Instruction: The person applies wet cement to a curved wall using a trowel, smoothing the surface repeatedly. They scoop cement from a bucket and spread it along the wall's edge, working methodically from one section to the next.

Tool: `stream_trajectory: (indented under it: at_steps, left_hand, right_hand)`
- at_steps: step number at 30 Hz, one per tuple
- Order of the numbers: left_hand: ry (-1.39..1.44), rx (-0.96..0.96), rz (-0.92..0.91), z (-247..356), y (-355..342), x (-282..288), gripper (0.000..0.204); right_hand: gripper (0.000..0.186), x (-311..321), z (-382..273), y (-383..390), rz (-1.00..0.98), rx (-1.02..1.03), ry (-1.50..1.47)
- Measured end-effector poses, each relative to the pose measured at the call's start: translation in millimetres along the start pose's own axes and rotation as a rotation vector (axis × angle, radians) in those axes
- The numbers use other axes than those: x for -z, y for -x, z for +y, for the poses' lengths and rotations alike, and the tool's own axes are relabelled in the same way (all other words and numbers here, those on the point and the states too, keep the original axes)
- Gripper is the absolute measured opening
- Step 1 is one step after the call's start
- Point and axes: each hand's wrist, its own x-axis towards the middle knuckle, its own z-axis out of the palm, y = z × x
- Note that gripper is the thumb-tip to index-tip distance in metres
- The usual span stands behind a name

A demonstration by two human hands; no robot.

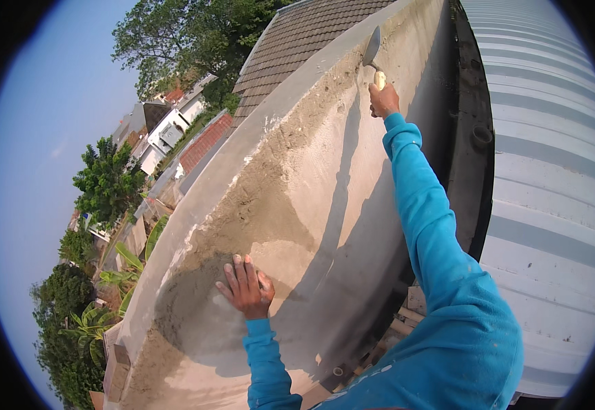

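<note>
My right hand (384, 101) is stretched far forward, closed round the pale handle of a pointed trowel (372, 48). The trowel's metal blade is at the upper edge of a plastered wall (325, 171), by a rough strip of mortar (263, 181). Whether the blade touches the wall I cannot tell. Lower on the same wall, my left hand (248, 287) lies with its fingers spread, next to a darker, damp-looking patch of mortar. Nothing shows in that hand. Both my sleeves are blue, and specks of mortar mark the left fingers.
On the right runs a ribbed metal roof (543, 157), with a dark gutter (472, 137) between it and the wall. Beyond the wall's top are a tiled roof (297, 41), trees (109, 181) and lower houses. Sticks or pipes (407, 318) lie below my right arm.
</note>
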Motion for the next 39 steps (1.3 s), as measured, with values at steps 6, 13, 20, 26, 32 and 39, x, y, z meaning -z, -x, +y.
stream_trajectory:
  at_steps: [6, 13, 20, 26, 32, 39]
  left_hand:
    - [-0.009, -0.005, 0.028, 0, -4, -1, 0.044]
    - [-0.055, -0.007, 0.012, -5, 4, 4, 0.044]
    - [-0.040, -0.004, 0.017, 1, 2, -1, 0.044]
    - [-0.039, 0.006, 0.029, -1, 1, 1, 0.043]
    - [-0.037, 0.018, 0.018, 0, 0, 1, 0.040]
    - [-0.030, 0.020, 0.020, 0, -3, -1, 0.042]
  right_hand:
    - [0.039, 10, -29, -12, 0.353, 0.306, -0.142]
    - [0.038, 2, -27, -3, 0.023, 0.175, 0.055]
    - [0.036, -1, -12, -12, 0.183, 0.220, 0.041]
    - [0.038, -5, -16, -9, 0.271, 0.341, -0.019]
    - [0.038, -5, -19, 10, 0.054, 0.154, 0.218]
    - [0.039, -5, -24, 5, 0.289, 0.346, 0.128]
